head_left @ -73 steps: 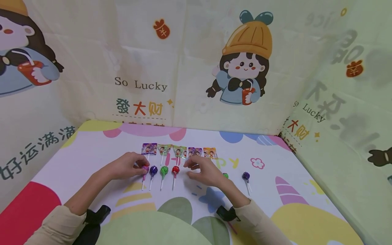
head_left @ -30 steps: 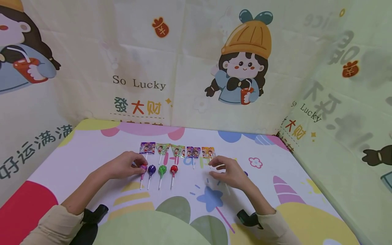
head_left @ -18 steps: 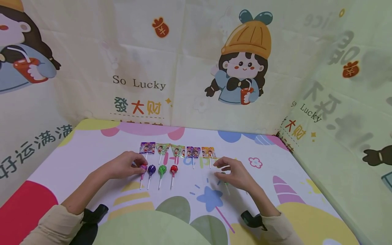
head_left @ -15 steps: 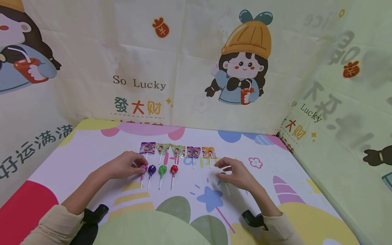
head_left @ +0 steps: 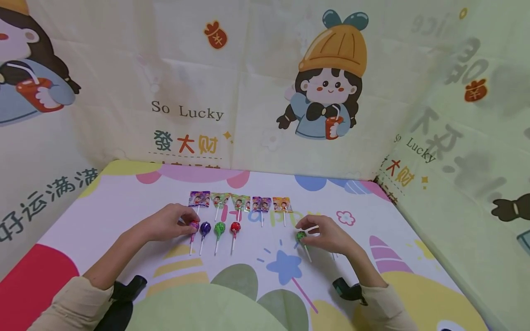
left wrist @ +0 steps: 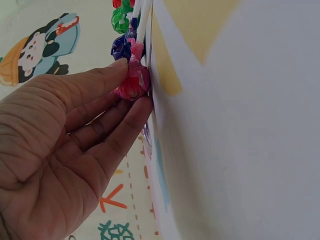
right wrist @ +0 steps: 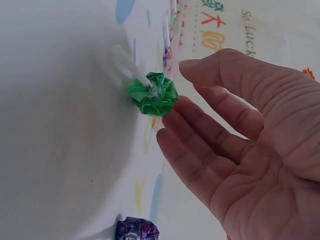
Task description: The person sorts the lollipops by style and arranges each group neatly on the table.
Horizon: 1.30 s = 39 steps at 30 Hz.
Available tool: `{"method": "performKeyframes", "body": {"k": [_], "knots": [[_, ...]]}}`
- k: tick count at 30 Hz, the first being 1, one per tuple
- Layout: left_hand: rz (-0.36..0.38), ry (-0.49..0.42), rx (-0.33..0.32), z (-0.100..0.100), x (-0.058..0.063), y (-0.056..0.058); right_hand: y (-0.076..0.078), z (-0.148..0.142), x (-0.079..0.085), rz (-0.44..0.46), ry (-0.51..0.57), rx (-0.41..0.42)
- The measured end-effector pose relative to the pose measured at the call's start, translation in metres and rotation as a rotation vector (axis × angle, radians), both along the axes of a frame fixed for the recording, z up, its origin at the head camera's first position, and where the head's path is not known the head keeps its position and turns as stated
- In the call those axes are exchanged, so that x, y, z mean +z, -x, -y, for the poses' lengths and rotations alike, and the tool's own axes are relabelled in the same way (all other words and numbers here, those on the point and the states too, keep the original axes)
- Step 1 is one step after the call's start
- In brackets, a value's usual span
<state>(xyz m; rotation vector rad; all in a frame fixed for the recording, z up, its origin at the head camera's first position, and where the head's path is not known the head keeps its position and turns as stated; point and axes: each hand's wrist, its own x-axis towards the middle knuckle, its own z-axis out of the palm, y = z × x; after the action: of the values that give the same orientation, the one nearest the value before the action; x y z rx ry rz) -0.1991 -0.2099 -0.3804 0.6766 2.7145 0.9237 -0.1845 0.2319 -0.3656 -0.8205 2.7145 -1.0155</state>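
At the left end of a row of lollipops, my left hand (head_left: 174, 223) pinches the head of a pink lollipop (left wrist: 134, 82) between thumb and fingers, its stick lying toward me. Right of it lie a dark blue lollipop (head_left: 204, 229), a green lollipop (head_left: 219, 229) and a red lollipop (head_left: 235, 228). Further right, my right hand (head_left: 329, 233) hovers around a separate green lollipop (right wrist: 155, 95), fingers spread and thumb apart from it. A purple lollipop (right wrist: 136, 229) lies beyond in the right wrist view; in the head view my right hand mostly hides it.
Behind the row lie several flat-wrapped lollipops, from a purple one (head_left: 199, 199) to an orange one (head_left: 282, 205). The table (head_left: 136, 220) has a printed colourful cover. Printed cloth (head_left: 256, 82) hangs behind and at both sides.
My right hand moved right from beside the red lollipop to the separate green one, uncovering the orange-wrapped lollipop and covering the purple one. My left hand stayed on the pink lollipop.
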Motion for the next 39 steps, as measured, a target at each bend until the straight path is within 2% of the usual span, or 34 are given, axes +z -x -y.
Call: {"method": "performKeyframes", "body": {"k": [4, 13, 28, 39], "knots": [[0.002, 0.0, 0.003, 0.0, 0.0, 0.0, 0.002, -0.002, -0.002, 0.039, -0.009, 0.016], [0.003, 0.0, -0.003, -0.001, 0.0, 0.001, 0.004, -0.004, -0.008, 0.08, -0.016, -0.004], [0.021, -0.005, 0.013, 0.001, 0.0, 0.002, 0.008, -0.003, -0.01, 0.086, -0.012, -0.012], [0.018, 0.005, 0.009, 0.0, 0.001, 0.003, 0.007, -0.002, -0.011, 0.056, -0.021, -0.02]]}}
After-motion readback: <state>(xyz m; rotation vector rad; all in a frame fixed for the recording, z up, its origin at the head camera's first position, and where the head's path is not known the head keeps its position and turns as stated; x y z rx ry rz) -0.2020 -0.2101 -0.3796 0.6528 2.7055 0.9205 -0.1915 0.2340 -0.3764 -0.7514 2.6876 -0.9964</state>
